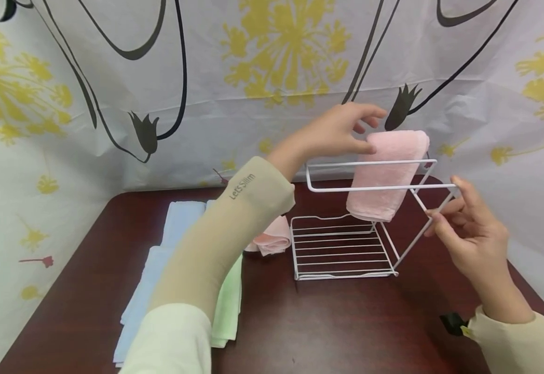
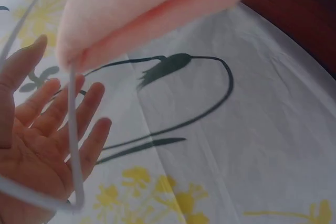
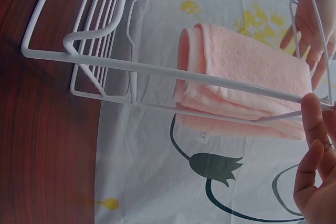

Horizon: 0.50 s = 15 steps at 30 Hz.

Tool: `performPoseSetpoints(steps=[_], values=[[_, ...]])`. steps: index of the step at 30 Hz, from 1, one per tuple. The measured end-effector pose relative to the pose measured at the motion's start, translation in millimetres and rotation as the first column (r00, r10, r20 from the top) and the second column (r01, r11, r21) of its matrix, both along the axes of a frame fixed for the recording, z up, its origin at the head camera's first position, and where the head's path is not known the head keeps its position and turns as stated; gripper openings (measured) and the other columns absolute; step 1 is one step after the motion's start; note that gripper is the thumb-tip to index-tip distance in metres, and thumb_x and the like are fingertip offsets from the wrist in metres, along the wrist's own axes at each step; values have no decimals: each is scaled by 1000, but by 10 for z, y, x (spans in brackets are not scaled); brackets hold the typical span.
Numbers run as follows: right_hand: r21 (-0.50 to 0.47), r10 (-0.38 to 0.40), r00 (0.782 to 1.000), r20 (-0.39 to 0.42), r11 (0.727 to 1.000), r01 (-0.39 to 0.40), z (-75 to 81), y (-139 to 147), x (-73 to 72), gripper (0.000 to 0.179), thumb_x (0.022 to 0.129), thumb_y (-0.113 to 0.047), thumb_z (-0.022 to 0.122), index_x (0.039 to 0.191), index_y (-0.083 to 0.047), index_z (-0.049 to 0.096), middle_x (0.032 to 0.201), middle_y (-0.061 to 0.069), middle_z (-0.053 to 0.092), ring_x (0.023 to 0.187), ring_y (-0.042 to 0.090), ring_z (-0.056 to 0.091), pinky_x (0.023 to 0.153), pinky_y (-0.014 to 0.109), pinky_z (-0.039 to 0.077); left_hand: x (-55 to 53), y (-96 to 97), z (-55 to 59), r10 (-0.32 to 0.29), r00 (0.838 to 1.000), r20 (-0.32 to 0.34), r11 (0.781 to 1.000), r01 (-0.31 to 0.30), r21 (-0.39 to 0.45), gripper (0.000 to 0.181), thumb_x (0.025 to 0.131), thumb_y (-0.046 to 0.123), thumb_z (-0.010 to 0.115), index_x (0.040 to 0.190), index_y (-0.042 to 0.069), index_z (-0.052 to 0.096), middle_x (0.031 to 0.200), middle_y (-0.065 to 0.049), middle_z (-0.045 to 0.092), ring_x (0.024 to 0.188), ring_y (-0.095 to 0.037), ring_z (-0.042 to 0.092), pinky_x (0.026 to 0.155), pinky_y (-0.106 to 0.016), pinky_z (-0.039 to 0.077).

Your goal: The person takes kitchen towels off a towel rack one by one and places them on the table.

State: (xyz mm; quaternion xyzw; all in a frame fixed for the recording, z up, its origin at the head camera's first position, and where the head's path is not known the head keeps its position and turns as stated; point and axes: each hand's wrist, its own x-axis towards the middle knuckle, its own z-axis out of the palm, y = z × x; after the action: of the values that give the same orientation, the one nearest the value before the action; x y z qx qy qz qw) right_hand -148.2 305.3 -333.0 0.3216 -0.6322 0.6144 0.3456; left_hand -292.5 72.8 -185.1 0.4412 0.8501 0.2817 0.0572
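A folded pink towel (image 1: 386, 179) is up at the top of a white wire rack (image 1: 342, 274), whose upper bars cross in front of it in the head view. My left hand (image 1: 342, 127) is just left of the towel's top, its thumb tip beside the towel edge. In the left wrist view, that hand's fingers (image 2: 86, 103) are spread and slightly bent, holding nothing, behind a rack bar. With thumb and index finger, my right hand (image 1: 477, 236) pinches the rack's upper right side. The right wrist view shows the towel (image 3: 247, 77) folded in layers, with a small white label below.
On the left of the dark red table (image 1: 272, 332) lie blue towels (image 1: 178, 223) and a green towel (image 1: 227, 311), partly hidden by my left sleeve. Another pink towel (image 1: 274, 239) sits by the rack's lower shelf. A flower-patterned curtain (image 1: 206, 130) hangs behind.
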Motion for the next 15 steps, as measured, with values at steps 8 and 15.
performPoseSetpoints(steps=[8, 15], values=[[9, -12, 1000, 0, 1000, 12, -8, -30, -9, 59, 85, 17, 62, 141, 8, 44, 87, 3, 67, 67, 5, 69, 69, 11, 54, 13, 98, 7, 38, 999, -8, 994, -39, -104, 65, 91, 24, 74, 148, 15, 46, 141, -1, 59, 118, -11, 59, 98, -15, 42], [10, -13, 1000, -3, 1000, 13, 7, -43, -6, 59, 85, 18, 61, 140, 8, 44, 87, 3, 67, 67, 5, 68, 68, 10, 54, -17, 128, -40, 44, 997, -59, 992, -51, -116, 51, 89, 21, 75, 137, 13, 60, 127, 0, 68, 112, -7, 59, 94, -13, 41]])
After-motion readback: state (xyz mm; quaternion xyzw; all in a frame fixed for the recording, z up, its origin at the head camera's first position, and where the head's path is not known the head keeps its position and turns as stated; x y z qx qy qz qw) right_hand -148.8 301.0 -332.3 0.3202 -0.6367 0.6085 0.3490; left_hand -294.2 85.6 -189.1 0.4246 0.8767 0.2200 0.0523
